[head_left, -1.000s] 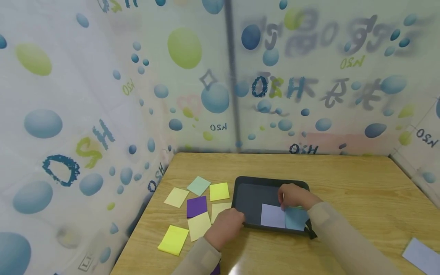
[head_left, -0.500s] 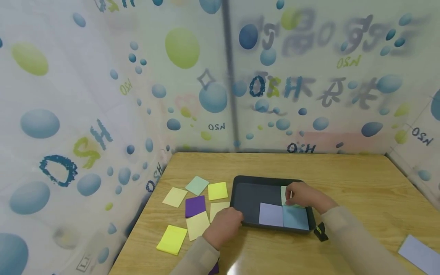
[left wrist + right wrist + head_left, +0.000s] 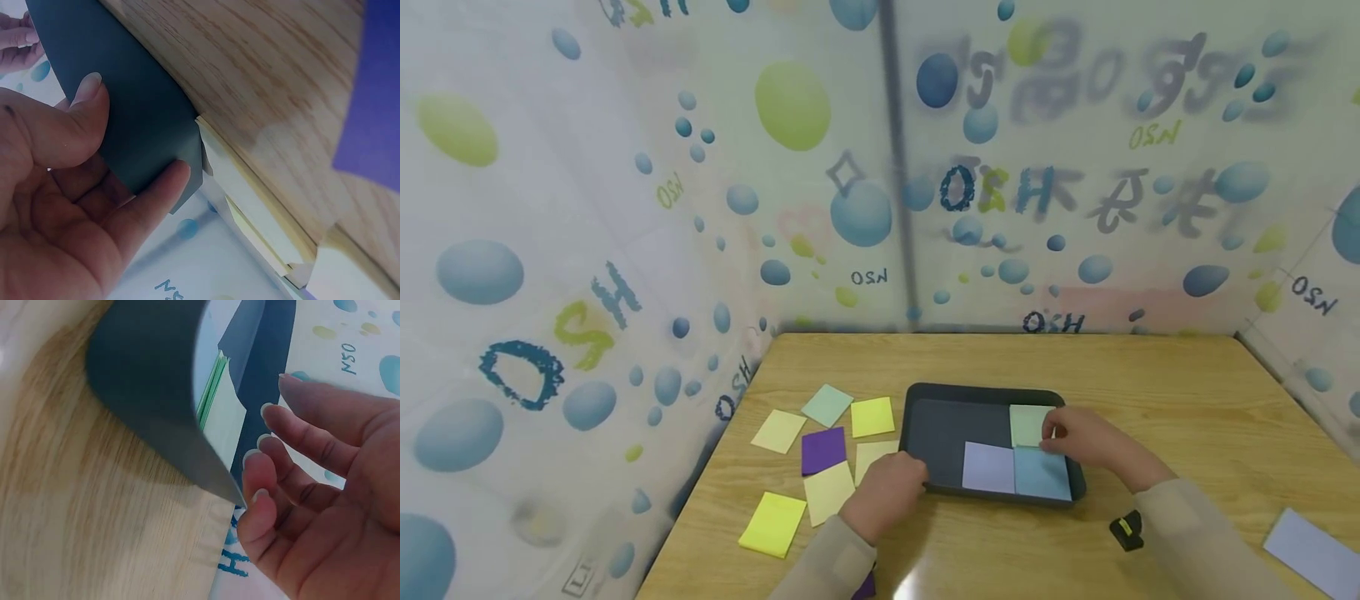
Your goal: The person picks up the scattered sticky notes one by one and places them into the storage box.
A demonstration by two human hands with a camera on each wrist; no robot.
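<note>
A dark tray lies on the wooden table. My left hand grips its near left corner; in the left wrist view the thumb and fingers lie along its dark wall. Inside the tray sit a pale green sticky-note pad at the far right, a blue pad in front of it and a lavender pad beside the blue one. Over the tray's right side is my right hand, fingers loosely bent and holding nothing. In the right wrist view its fingertips are right by the tray's rim.
Left of the tray lie yellow pads, cream pads, a purple pad and a mint pad. A lavender pad lies at the right. A small black object shows near the right sleeve. Printed curtains surround the table.
My right hand has drawn back to the right from the pale green pad, which now shows more fully in the tray. The left hand keeps its hold on the tray.
</note>
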